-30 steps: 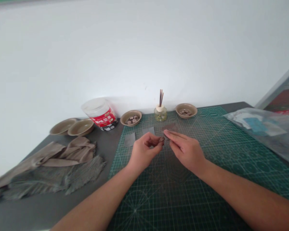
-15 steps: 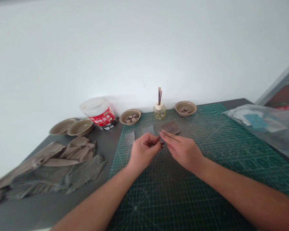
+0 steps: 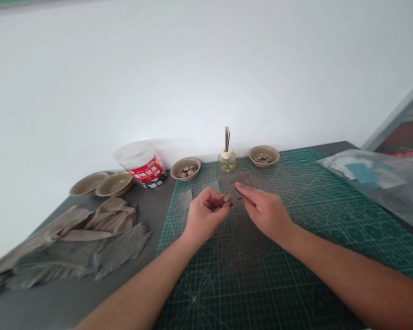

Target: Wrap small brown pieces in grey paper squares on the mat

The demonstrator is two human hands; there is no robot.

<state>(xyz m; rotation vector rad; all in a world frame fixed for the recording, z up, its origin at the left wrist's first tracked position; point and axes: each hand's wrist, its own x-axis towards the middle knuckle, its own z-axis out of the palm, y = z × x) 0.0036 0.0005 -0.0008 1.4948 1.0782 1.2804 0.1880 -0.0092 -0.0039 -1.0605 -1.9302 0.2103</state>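
My left hand (image 3: 208,213) pinches a small round brown piece (image 3: 227,198) between thumb and fingertips, above the green cutting mat (image 3: 220,279). Just right of it is my right hand (image 3: 261,208), its fingers pressed together around something small and grey that is mostly hidden. Behind the right fingertips lies a brown sheet (image 3: 246,179). Two grey squares rest behind and left of my left hand, one (image 3: 185,200) in full view and another (image 3: 211,186) partly covered. Round pieces fill part of the left bowl (image 3: 185,169) and the right bowl (image 3: 264,156).
A reed diffuser (image 3: 227,161) stands between the bowls. Farther left are a plastic tub (image 3: 144,167), two bowls (image 3: 114,184) and a crumpled cloth (image 3: 99,238). A clear plastic bag (image 3: 392,183) lies at the right.
My right hand has drawn slightly right, away from my left fingertips. The round piece in my left hand now shows. The view has shifted slightly.
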